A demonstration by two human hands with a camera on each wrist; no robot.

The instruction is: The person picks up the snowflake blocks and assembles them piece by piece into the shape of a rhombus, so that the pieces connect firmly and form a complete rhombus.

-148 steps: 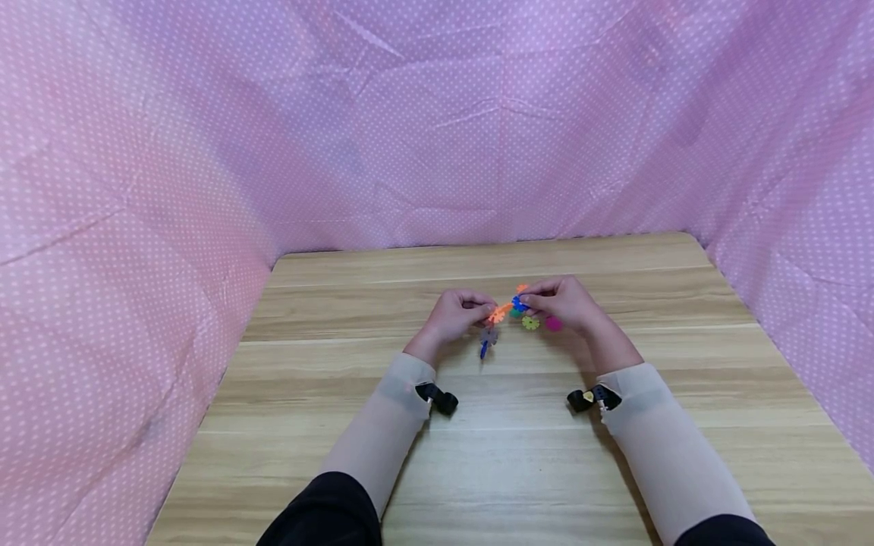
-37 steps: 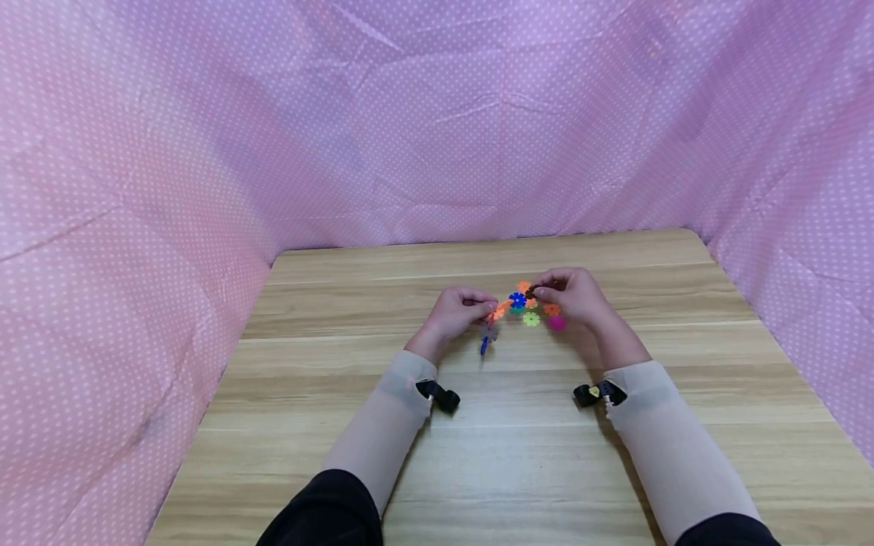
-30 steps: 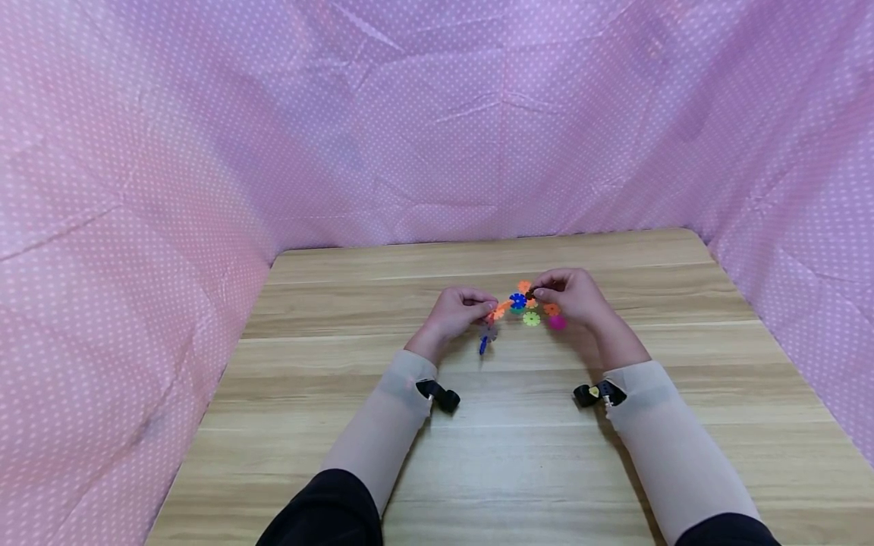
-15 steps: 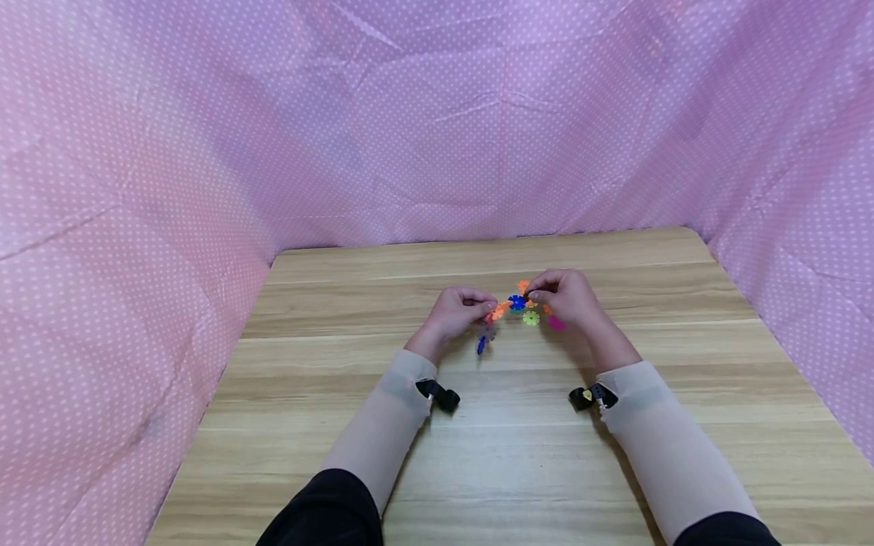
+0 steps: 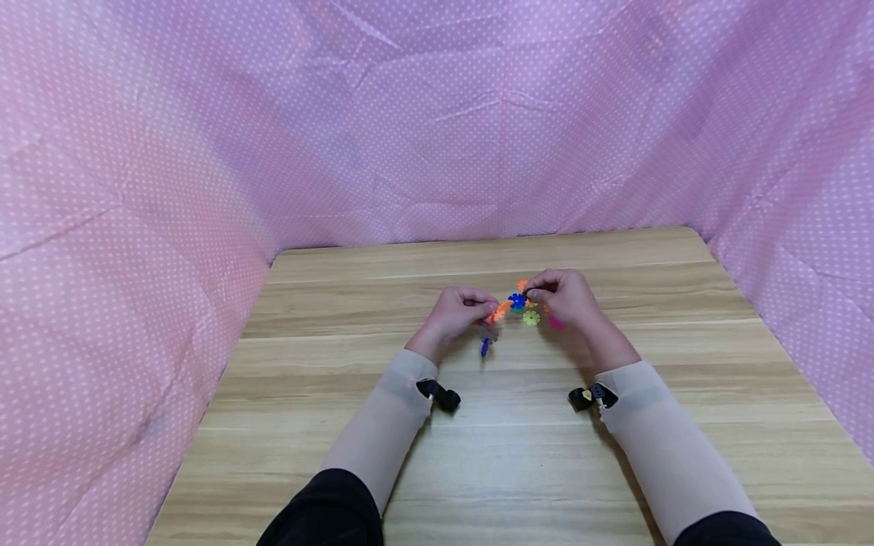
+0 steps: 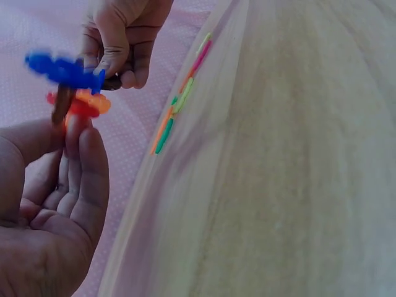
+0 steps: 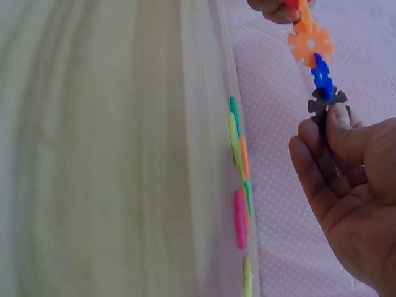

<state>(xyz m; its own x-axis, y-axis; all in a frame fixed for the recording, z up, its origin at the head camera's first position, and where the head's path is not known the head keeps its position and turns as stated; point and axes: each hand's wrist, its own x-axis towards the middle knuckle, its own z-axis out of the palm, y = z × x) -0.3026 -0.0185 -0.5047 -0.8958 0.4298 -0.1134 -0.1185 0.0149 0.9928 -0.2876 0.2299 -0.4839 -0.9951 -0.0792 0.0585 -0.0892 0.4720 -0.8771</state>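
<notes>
My left hand (image 5: 456, 312) pinches a chain of notched plastic snowflake discs near a red disc (image 6: 80, 106). From there an orange disc (image 7: 311, 43) runs toward the right, joined to a blue disc (image 7: 322, 75). Below the left fingers hang a greyish disc and a dark blue disc (image 5: 485, 347). My right hand (image 5: 565, 296) pinches a dark snowflake disc (image 7: 327, 104) between thumb and fingers, its edge meeting the blue disc. The fingers partly cover the dark disc, so how deep its slot sits is hidden.
Loose discs lie on the wooden table (image 5: 519, 455) just beyond the chain: orange (image 5: 523, 285), yellow-green (image 5: 531, 318), pink (image 5: 556, 322) and green (image 6: 164, 136) ones. A pink dotted cloth (image 5: 437, 136) hangs behind the table's far edge.
Earlier my right hand held the blue disc at the chain. It then held the dark disc a little to the right, and has since moved left against the blue disc. My left hand stays put.
</notes>
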